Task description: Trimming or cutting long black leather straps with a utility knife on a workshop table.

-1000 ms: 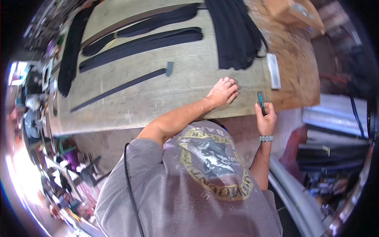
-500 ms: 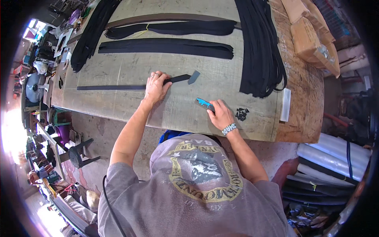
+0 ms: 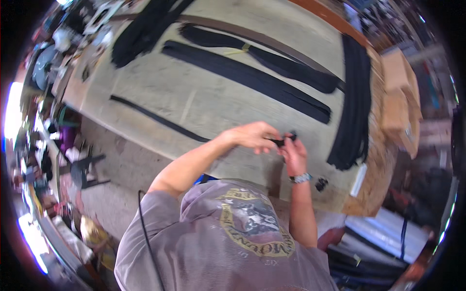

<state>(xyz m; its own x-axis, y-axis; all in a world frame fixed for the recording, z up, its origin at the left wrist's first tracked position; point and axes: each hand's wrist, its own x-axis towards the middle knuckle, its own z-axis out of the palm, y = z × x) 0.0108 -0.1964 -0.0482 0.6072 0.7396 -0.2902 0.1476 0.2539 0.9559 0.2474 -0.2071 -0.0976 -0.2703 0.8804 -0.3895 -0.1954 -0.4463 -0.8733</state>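
Note:
My left hand (image 3: 255, 137) and my right hand (image 3: 295, 154) have come together above the front part of the worktable, both with bent fingers. A short dark piece shows between their fingertips and looks like the end of the black strap. Leftward from my left hand runs the strap's long part (image 3: 160, 118), lying flat on the table. My right hand pinches at the dark end, blurred by motion. The blue-and-black handled tool is not visible now. Right of my right wrist lies a small heap of black pieces (image 3: 321, 184).
The grey-topped worktable (image 3: 145, 82) carries a flat black strap stack (image 3: 247, 80), a tied black bundle (image 3: 291, 70), and large black bundles at left (image 3: 145, 39) and right (image 3: 350, 106). A cardboard box (image 3: 400, 106) and a white bar (image 3: 358, 180) are at the right edge.
The view has turned and shifted. My right hand has moved up to my left hand, and the tool it held no longer shows. The grey angled piece at the strap's end is out of sight.

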